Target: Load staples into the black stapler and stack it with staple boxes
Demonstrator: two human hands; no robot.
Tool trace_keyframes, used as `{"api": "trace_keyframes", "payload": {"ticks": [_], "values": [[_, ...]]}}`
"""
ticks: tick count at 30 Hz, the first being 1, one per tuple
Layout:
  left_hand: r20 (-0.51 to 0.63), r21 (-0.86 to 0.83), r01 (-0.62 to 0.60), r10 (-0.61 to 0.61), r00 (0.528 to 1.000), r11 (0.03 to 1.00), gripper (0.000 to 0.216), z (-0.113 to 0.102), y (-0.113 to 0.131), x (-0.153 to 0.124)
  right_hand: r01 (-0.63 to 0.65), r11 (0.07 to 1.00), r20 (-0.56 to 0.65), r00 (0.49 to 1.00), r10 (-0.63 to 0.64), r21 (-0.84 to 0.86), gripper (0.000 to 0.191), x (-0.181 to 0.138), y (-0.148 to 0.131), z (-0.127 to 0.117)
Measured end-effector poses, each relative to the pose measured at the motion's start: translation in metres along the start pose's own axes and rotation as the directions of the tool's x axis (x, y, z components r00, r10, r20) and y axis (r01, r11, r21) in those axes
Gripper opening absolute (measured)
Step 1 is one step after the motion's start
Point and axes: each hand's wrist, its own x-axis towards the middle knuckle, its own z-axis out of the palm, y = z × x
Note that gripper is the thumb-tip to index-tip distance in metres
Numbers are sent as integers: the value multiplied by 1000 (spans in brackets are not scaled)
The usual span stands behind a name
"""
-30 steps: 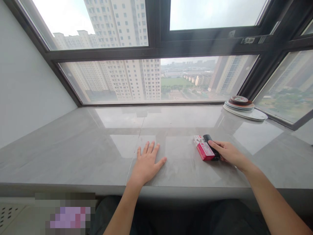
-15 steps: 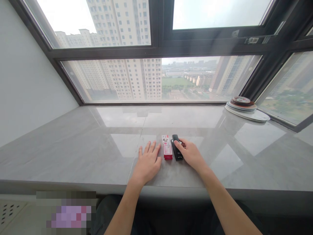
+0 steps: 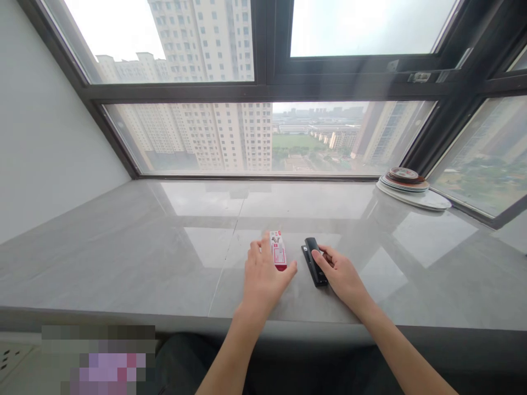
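Observation:
A black stapler point(image 3: 316, 263) lies tilted on the grey sill, its far end pointing away from me. My right hand point(image 3: 340, 272) grips it from the right, thumb on top and fingers curled along its far side edge. To its left is a small white-and-red box point(image 3: 278, 249) with a printed picture on top. My left hand point(image 3: 265, 274) is over the box's left side, fingers spread and thumb out to the right near the box's front end. Whether those fingers touch the box I cannot tell.
The glossy marble-like sill point(image 3: 135, 258) ends at a front edge close to my forearms. Several stacked plates point(image 3: 405, 186) stand at the back right corner by the window. Dark window frames point(image 3: 263, 93) rise behind, and a white wall point(image 3: 53, 131) is on the left.
My right hand has drawn the stapler rightward and toward me, away from the box. My left hand has moved right, from beside the box to over its left side, with the thumb spread wider.

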Motion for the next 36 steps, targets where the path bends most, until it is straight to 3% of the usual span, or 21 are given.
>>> {"api": "trace_keyframes", "payload": {"ticks": [3,5,10,15,20,25,31,34,36], "values": [[62,33,0,-3,998,999,72,12,3,2,3,1000,-7,1000,-3,-1,57,1,1,-1],[46,24,-8,7,999,1000,60,13,1,1,6,1000,-18,1000,-6,3,57,1,1,-1],[-15,-8,-49,49,999,999,48,-1,-14,7,-4,1000,-33,999,5,15,58,0,0,-1],[-70,129,50,-42,997,990,44,-20,-47,43,-15,1000,-40,999,15,18,57,-1,-4,-2],[4,267,87,-91,996,960,33,-30,-67,72,-7,1000,-35,999,8,20,55,-1,-4,-2],[-148,252,87,-51,988,964,36,-49,-76,50,-13,1000,-34,999,13,15,54,1,-1,-2],[-105,375,217,-192,976,901,41,-65,-96,7,-17,1000,-32,999,17,10,52,1,-1,-1],[-238,383,246,-162,958,890,52,-55,-79,-1,-18,1000,-39,999,18,-5,51,0,-2,-1],[-248,349,162,-75,966,923,48,-41,-56,-5,-20,1000,-34,999,20,-4,50,0,-4,-2]]}}
